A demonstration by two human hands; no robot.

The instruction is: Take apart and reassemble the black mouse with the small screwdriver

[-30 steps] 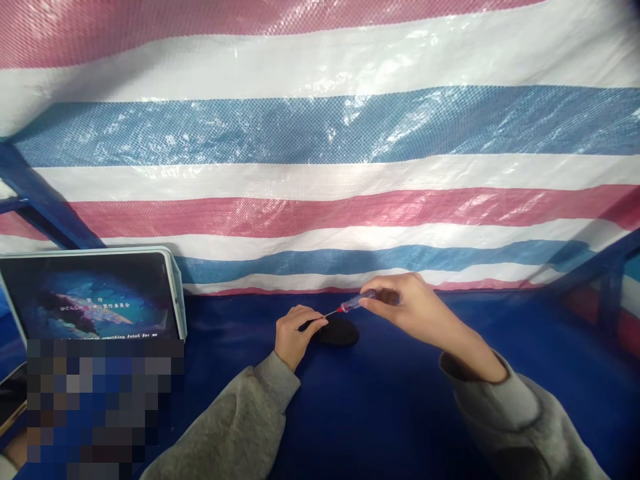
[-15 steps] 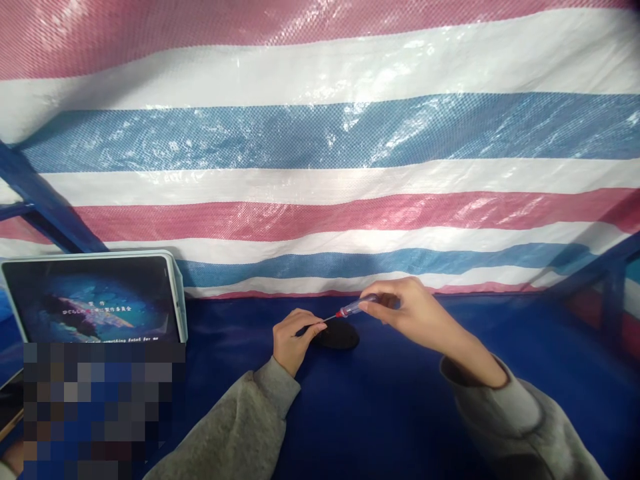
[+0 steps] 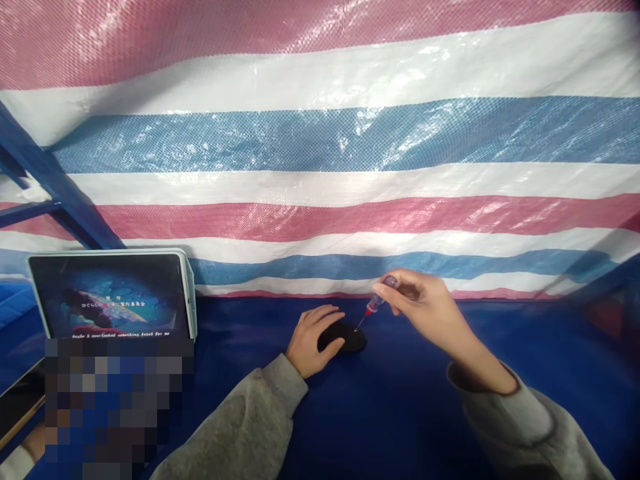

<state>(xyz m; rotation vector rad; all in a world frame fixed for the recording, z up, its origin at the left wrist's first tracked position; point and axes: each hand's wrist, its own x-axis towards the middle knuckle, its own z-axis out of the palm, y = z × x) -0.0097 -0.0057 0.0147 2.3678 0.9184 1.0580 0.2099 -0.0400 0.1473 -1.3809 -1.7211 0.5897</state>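
A black oval object (image 3: 345,338) lies flat on the dark blue surface. My left hand (image 3: 314,340) rests at its left side, thumb and fingers spread around its edge. My right hand (image 3: 410,297) is closed on a small screwdriver (image 3: 379,298) with a clear handle and a red collar. The screwdriver slants down to the left, and its thin metal tip meets the top of the black object near its upper right part.
A tablet (image 3: 113,297) in a pale case stands at the left, beside a pixelated patch. A phone (image 3: 20,400) and part of another person's hand (image 3: 35,441) show at the lower left. Behind hangs a striped plastic sheet (image 3: 320,140), with blue metal bars (image 3: 65,180) at the left.
My left hand has left the screwdriver tip and opened around the black object. The screwdriver has become steeper, its tip now on the object. The view has shifted slightly.
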